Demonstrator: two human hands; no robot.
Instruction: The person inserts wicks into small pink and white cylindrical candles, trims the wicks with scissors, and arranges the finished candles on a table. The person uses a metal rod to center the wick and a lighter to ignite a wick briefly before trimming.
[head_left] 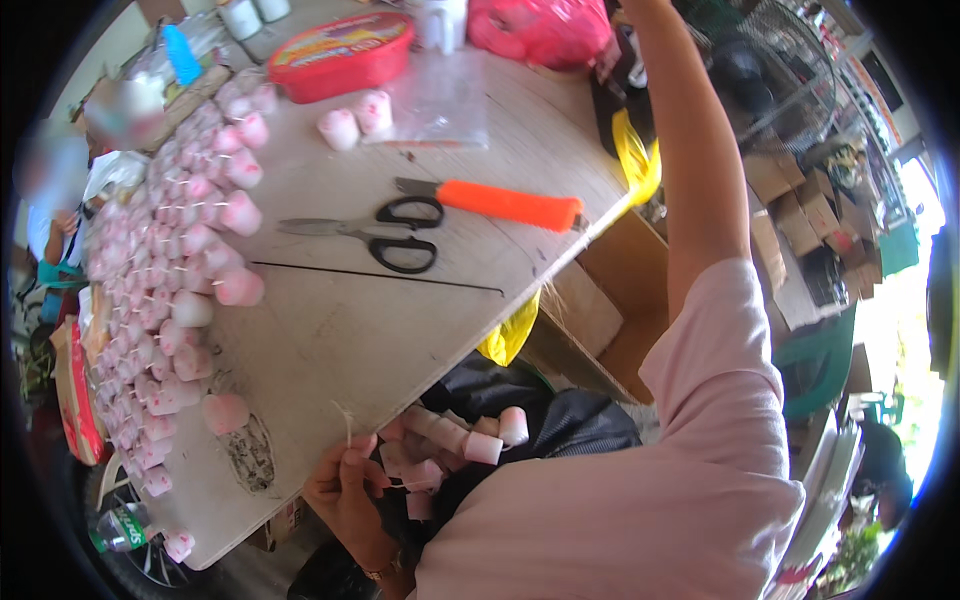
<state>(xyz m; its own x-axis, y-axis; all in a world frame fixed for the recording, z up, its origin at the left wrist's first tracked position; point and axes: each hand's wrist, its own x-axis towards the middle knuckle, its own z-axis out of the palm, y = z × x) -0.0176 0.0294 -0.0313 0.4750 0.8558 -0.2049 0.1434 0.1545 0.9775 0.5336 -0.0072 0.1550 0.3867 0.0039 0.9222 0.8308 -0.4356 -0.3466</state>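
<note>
Fingers and thumb of my left hand [347, 495] are closed on a small pink candle [364, 446] at the table's near edge. A thin white wick stands up from it. Beside that hand, several more pink and white candles [450, 437] lie in a heap on black cloth [580, 412] over my lap. My right arm [700, 150] reaches far forward past the table's right edge, and its hand is cut off by the top of the picture. One loose candle [226, 413] sits on the table left of my left hand, near a dark scuffed patch.
Rows of wicked candles [165, 270] cover the table's left side. Black-handled scissors [375, 232], an orange-handled cutter [500, 202] and a thin dark rod [380, 276] lie mid-table [330, 340]. Behind are a red oval tub [340, 55] and pink bag [540, 30]. A cardboard box [610, 310] stands right.
</note>
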